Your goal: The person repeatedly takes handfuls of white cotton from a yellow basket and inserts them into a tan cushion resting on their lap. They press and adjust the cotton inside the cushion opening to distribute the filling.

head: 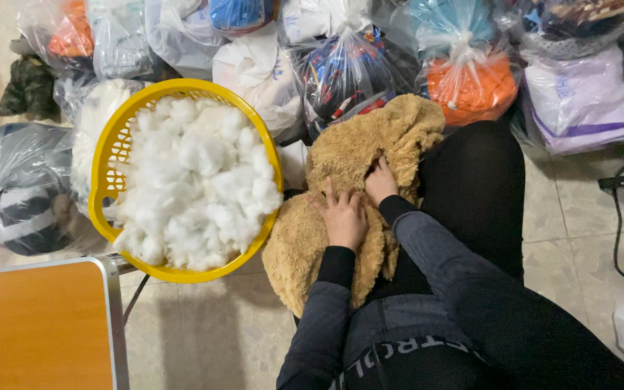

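**Both hands on a tan plush skin beside a basket of stuffing**

A tan plush skin lies across the person's lap, partly on the black-clad thigh and partly hanging toward the floor. Its long axis runs on a diagonal, from the lower left near the basket up to the upper right, where a rounded lobe points at the bagged goods. It looks limp and wrinkled, with folds along its middle.

The left hand rests flat on the lower half of the plush, fingers spread apart and pointing up the picture, palm down; it presses rather than grips. The right hand sits just above and beside it, its fingers curled and sunk into a fold of the plush; whether they pinch the fabric or go into an opening cannot be told. The two hands are nearly touching. Both sleeves are dark.

Just left of the plush stands a round yellow basket heaped with white stuffing; its rim touches or nearly touches the plush. Clear plastic bags of coloured items line the top of the view. An orange-topped table fills the lower left corner.
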